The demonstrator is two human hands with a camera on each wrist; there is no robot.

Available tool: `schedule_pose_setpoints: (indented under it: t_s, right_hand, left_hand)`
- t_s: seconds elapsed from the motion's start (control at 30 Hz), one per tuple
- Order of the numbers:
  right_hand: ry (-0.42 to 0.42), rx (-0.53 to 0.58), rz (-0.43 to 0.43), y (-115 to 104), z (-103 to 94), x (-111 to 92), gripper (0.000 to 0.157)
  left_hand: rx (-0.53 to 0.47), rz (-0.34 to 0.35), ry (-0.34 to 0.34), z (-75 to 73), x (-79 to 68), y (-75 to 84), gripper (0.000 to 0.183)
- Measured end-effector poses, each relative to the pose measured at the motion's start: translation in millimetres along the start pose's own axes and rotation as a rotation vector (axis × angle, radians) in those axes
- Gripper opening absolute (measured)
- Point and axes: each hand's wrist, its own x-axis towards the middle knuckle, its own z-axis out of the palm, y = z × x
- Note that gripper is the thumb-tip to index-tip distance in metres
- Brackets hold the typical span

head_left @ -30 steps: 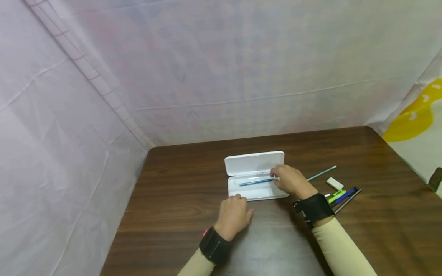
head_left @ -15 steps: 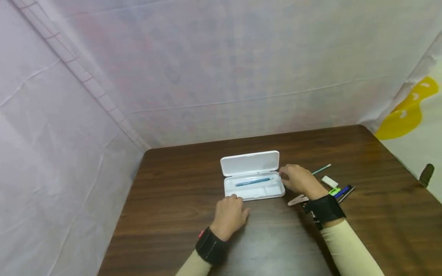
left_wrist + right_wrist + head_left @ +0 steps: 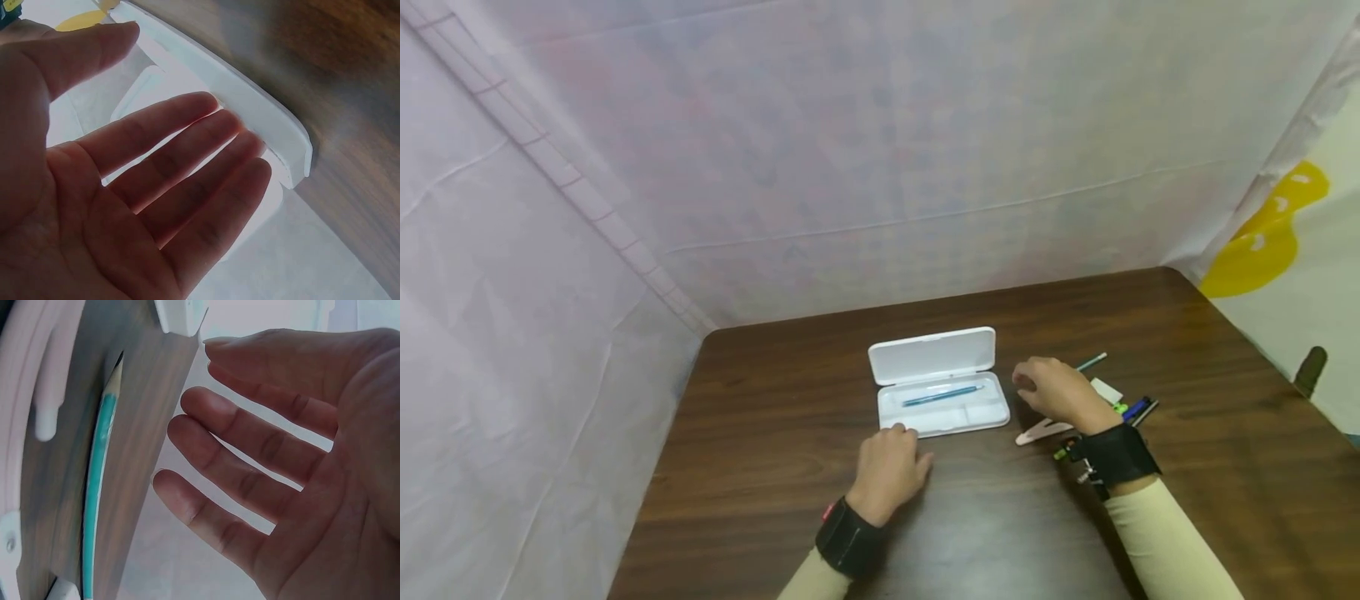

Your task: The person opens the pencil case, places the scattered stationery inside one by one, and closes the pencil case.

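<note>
A white pencil case (image 3: 985,414) stands on the table with its lid (image 3: 932,356) raised. One blue pencil (image 3: 943,396) lies inside it. The fingertips of my left hand (image 3: 887,473) touch the case's front edge; the left wrist view shows those fingers extended against the white rim (image 3: 250,103). My right hand (image 3: 1056,392) hovers just right of the case, its fingers loosely bent and holding nothing. Below that hand in the right wrist view lies a sharpened teal pencil (image 3: 97,494). A pale pink tool with a screw (image 3: 1037,432) lies nearby, partly hidden by the hand.
To the right, partly behind the right hand and wrist, are a white eraser (image 3: 1107,389), a blue pen (image 3: 1135,409), a grey stick (image 3: 1147,413) and a bright green item (image 3: 1060,454). Pale sheets (image 3: 850,167) hang beyond the table's far edge.
My right hand has let go of the blue pencil, which now lies in the case, and has moved right, off the case. The left hand stays at the front edge.
</note>
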Motion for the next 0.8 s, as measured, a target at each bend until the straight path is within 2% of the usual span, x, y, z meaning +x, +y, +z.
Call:
schedule_pose_setpoints:
  t_s: [0.27, 0.6, 0.8]
  right_hand:
    - [0.007, -0.020, 0.005, 9, -3.6, -5, 0.015]
    - [-0.004, -0.011, 0.031, 27, -6.4, -10, 0.015]
    - [0.004, -0.012, 0.037, 36, -10.8, -12, 0.016]
  left_hand:
    - [0.003, 0.005, -0.006, 0.0, -0.8, -0.7, 0.034]
    - [-0.001, -0.011, -0.057, -1.1, 0.0, -0.9, 0.034]
    - [-0.005, -0.013, -0.050, -0.6, 0.2, -1.5, 0.033]
